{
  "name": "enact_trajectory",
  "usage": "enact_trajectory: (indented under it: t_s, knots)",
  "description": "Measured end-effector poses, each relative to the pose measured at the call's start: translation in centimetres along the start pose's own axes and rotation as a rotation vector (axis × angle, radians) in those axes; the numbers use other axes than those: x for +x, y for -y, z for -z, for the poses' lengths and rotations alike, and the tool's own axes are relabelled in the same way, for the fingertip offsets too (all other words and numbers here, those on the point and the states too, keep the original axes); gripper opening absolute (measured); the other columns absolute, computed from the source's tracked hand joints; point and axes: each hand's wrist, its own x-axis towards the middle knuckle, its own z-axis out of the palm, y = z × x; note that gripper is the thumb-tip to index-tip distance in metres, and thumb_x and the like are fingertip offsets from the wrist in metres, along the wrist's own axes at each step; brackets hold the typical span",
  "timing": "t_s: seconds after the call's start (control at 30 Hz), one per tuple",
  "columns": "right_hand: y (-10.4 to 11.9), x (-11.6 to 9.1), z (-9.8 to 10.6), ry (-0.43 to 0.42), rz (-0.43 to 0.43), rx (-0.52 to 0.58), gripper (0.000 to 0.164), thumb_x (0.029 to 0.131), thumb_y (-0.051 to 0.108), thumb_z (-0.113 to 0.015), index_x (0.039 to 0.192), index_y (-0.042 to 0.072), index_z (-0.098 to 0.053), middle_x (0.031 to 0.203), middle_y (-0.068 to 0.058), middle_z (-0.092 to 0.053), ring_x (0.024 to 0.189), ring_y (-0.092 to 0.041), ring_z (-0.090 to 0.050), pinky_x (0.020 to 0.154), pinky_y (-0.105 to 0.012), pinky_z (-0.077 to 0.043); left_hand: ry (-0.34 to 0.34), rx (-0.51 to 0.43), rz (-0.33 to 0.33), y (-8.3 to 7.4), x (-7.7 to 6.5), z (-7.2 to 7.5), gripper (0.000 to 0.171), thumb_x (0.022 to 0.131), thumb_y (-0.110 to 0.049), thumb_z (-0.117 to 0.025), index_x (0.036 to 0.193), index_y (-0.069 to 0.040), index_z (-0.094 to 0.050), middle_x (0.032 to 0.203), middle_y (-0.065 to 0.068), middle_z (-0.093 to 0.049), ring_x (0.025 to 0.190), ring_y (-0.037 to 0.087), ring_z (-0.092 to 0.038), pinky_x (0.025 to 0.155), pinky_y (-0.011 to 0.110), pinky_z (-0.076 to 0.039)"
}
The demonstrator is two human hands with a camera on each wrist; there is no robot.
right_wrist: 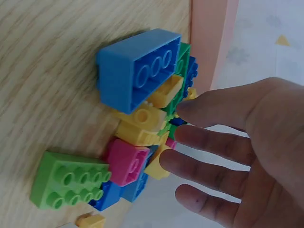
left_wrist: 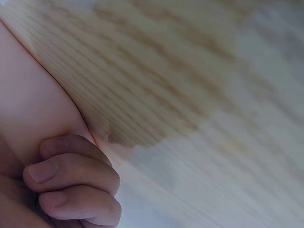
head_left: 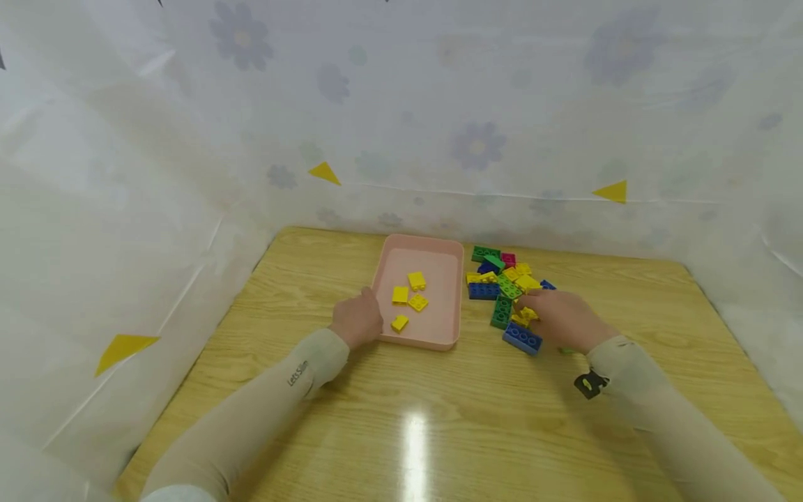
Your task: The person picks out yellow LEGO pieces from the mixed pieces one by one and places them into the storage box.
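A pink tray (head_left: 448, 341) stands on the table with several yellow bricks (head_left: 400, 295) inside. My left hand (head_left: 357, 319) grips it at the near left side; in the left wrist view the curled fingers (left_wrist: 71, 173) lie against the tray's wall (left_wrist: 35, 95). To the right of the tray is a loose pile of building bricks (head_left: 508, 286) in green, blue, yellow and pink. Over the pile's right side reaches my right hand (head_left: 564, 317). Its fingers (right_wrist: 209, 171) extend nearly straight in the right wrist view, close to the yellow bricks (right_wrist: 140, 126), with nothing held.
A blue brick (right_wrist: 137, 69) lies on its side at the pile's near edge. A light green brick (right_wrist: 69, 180) sits at the pile's other side, partly under my right hand in the head view. White flowered sheeting (head_left: 401, 125) walls the wooden table (head_left: 351, 425).
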Motion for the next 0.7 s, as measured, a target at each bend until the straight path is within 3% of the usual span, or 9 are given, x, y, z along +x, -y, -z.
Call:
enact_trajectory:
  t_s: [0.27,0.7]
  knots:
    - [-0.3,0.0,-0.2,0.052,-0.014,0.054,0.029,0.086,0.005,-0.073,0.115,0.011,-0.073,0.115,-0.012,-0.071,0.097,-0.032,-0.070,0.075,-0.047,-0.058,0.012,0.000,0.000,0.0,-0.1,0.1,0.039,0.098,-0.027,-0.057,0.119,0.004,-0.048,0.069,0.008,-0.059,0.055,0.018,-0.055,0.050,0.033,-0.047]
    - [-0.5,0.6,-1.4,0.053,-0.011,0.097,0.020,0.091,0.009,-0.073,0.111,0.009,-0.073,0.107,-0.008,-0.072,0.091,-0.023,-0.069,0.081,-0.045,-0.058,0.029,-0.018,0.012,0.0,0.2,0.0,0.043,0.097,-0.028,-0.059,0.125,0.004,-0.047,0.070,0.008,-0.060,0.055,0.018,-0.056,0.050,0.031,-0.046]
